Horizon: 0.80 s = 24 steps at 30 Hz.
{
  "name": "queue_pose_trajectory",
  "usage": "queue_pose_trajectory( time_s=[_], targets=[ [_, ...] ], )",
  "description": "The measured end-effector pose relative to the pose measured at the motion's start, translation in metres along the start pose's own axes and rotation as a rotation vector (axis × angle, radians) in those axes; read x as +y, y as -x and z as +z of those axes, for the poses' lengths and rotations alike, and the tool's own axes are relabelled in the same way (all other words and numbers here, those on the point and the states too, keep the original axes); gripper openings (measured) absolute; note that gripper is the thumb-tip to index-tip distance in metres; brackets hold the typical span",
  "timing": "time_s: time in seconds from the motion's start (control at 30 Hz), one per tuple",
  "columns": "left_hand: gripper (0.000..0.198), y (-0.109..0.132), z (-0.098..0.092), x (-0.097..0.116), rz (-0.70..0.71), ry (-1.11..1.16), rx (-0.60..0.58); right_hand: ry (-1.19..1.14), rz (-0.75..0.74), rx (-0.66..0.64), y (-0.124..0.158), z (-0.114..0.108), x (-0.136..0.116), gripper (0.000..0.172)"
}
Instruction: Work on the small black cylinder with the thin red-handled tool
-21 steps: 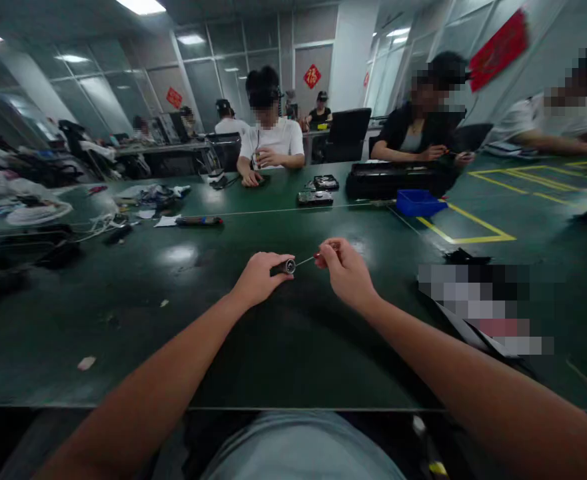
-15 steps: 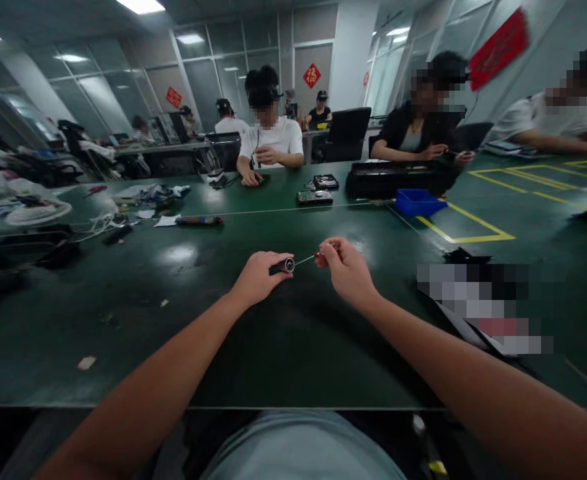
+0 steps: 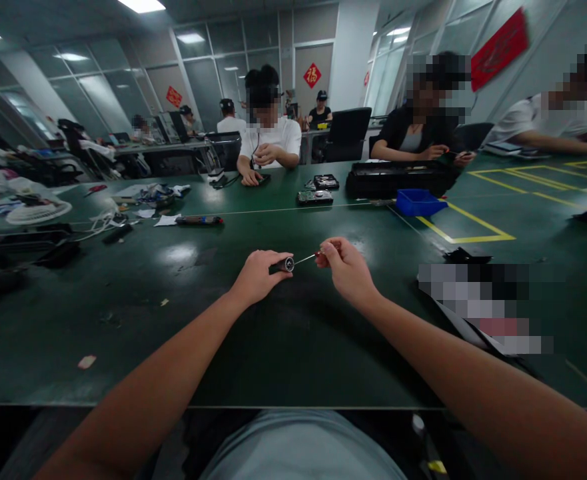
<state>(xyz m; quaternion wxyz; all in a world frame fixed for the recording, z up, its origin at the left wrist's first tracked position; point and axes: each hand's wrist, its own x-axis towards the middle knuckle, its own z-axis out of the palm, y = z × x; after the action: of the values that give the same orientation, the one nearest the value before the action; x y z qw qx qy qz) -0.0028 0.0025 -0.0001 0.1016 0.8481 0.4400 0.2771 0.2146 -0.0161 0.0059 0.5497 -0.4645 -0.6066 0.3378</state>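
Note:
My left hand [image 3: 260,278] is closed around a short dark cylinder [image 3: 287,265], whose round, light-rimmed end faces right and toward me. Its exact kind does not show. Between finger and thumb, my right hand [image 3: 344,265] pinches the reddish handle of a screwdriver [image 3: 305,259]. The thin metal shaft points left, with its tip at the cylinder's open end; I cannot tell how far it reaches in. Both hands are above the green tabletop [image 3: 293,360].
A dark device with a red end [image 3: 200,221] lies at far left-centre. Hard drives [image 3: 315,197], a blue bin [image 3: 420,203] and a long black casing [image 3: 400,180] stand farther back. A partly blurred package [image 3: 478,313] is at right. Co-workers sit across the table.
My hands, the cylinder and the screwdriver keep nearly the same places. Across the table, a co-worker's head and hands have shifted slightly.

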Motion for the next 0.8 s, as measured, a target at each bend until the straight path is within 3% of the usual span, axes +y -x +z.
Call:
queue_pose_trajectory(
  time_s=[0.8],
  targets=[
    [0.039, -0.0001, 0.0001, 0.0027, -0.034, 0.012, -0.019, 0.02, -0.029, -0.034, 0.0003, -0.0001, 0.0018, 0.021]
  ],
)
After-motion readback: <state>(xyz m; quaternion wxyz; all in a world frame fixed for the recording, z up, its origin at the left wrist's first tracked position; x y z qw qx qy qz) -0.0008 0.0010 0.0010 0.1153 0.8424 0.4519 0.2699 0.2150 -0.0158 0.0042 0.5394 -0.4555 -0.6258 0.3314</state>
